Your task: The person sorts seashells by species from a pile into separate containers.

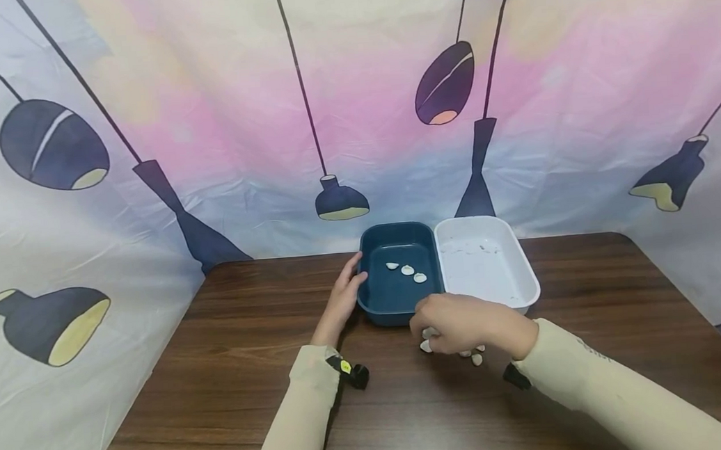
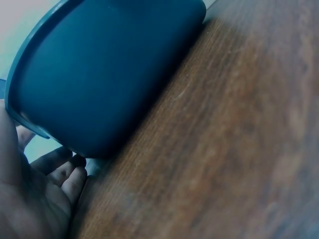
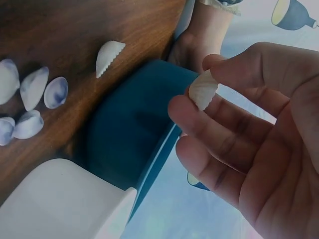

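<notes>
The right hand (image 1: 458, 321) has its grip clamped on one small shell (image 3: 203, 90), thumb against finger, perhaps because a soft pinch is enough for a thin thing. It is by the near right corner of the blue tub (image 1: 393, 299). The left hand (image 1: 342, 296) has a loose grip against the blue tub's left side, maybe to stop it sliding. Three shells (image 1: 407, 270) lie inside the blue tub (like little boats). More shells (image 3: 56, 92) sit on the tabletop (image 1: 221, 381) in front of it, probably for a short reach, and a white tub (image 1: 483, 272) stands just to its right.
</notes>
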